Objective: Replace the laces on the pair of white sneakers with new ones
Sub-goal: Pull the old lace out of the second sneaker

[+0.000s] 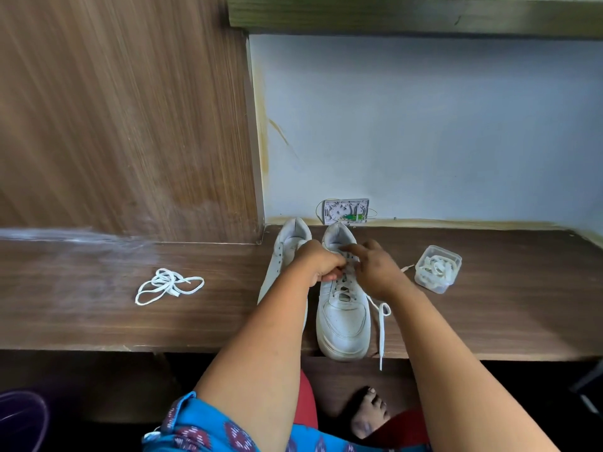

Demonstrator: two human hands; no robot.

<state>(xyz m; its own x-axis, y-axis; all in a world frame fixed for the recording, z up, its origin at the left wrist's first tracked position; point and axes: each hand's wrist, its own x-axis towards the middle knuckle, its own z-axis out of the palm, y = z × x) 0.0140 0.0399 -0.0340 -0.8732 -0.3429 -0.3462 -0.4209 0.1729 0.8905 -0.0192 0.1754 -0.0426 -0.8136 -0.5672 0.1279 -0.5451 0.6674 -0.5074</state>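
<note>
Two white sneakers stand side by side on the brown wooden desk (pixel 98 321), toes towards me. The left sneaker (pixel 284 256) has empty eyelets and is partly hidden by my left forearm. The right sneaker (pixel 342 318) is part laced with a white lace (pixel 381 327) whose free end trails off the desk's front edge. My left hand (pixel 321 262) is curled, pinching the lace at the upper eyelets. My right hand (pixel 375 269) works at the same eyelets with its forefinger pointing out; its grip is hidden. A loose white lace (pixel 168 285) lies in a tangle to the left.
A small clear plastic box (pixel 439 269) with coiled white laces sits right of the sneakers. An open wall socket plate (pixel 346 212) is behind them. A wooden panel (pixel 124 119) rises at the back left. Below the desk edge are my bare foot (pixel 370 412) and blue clothing.
</note>
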